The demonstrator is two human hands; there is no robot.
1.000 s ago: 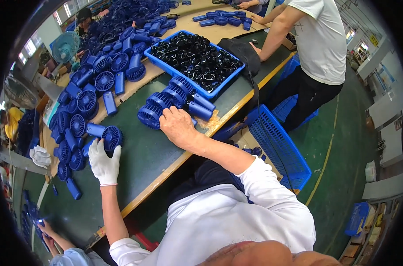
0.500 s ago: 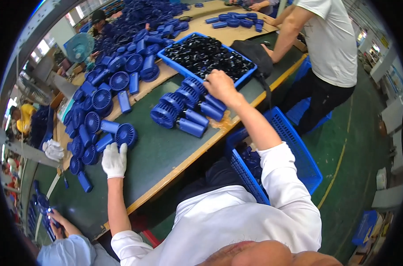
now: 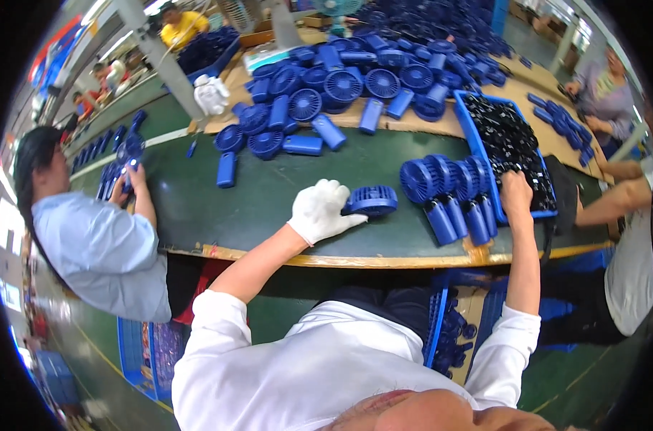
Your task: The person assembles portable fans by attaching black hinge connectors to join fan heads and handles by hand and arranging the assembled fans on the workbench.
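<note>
My left hand, in a white glove, grips a blue handheld fan above the green tabletop. The fan's round caged head points right, and the glove hides its handle. My bare right hand is at the near end of a blue tray heaped with small black parts. Its fingers are closed and lowered among the parts; whatever they hold is hidden. Between my hands, several blue fans stand in a close row, heads away from me and handles toward me.
A large pile of blue fans covers the table's far side. To the left, a co-worker in light blue handles fans; another person stands at the right. A blue crate sits below the table edge. An empty white glove lies far left.
The view has turned leftward. My left hand has taken a fan from near the pile and brought it toward the fan row. My right hand has gone from the tray's edge down into the black parts.
</note>
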